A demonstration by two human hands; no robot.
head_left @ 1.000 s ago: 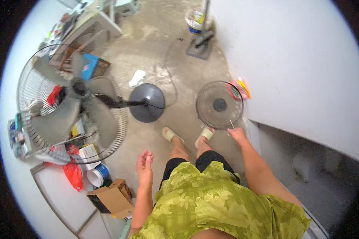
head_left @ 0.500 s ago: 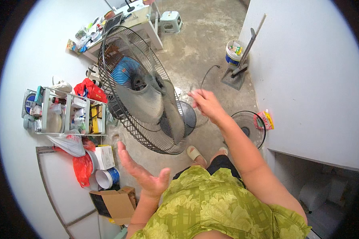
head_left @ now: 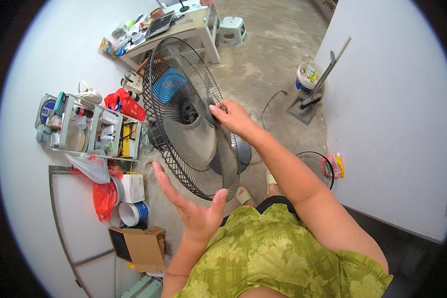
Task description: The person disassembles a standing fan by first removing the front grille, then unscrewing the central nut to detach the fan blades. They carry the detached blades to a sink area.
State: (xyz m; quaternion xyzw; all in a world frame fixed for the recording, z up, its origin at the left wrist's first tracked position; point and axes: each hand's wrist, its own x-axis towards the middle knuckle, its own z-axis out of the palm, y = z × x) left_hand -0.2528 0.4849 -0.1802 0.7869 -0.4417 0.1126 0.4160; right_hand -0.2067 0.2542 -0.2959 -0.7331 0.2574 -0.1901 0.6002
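A standing fan with a black wire rear cage faces right, its front uncovered. Its grey, dusty fan blades show inside the cage. My right hand is at the middle of the blades, thumb and fingers drawn together at the hub; what they pinch is hidden. My left hand hangs open with fingers and thumb spread, below and just left of the cage, holding nothing. On the floor at right leans a round black front grille, partly behind my right forearm.
A power cord runs over the floor behind the fan. To the left stand a loaded shelf rack and an opened cardboard box. A dustpan, a bucket and a stool are farther back, near a cluttered table.
My right hand has moved left from beside the fan to the centre of its blades. My left hand stays open and spread. The view has shifted slightly.
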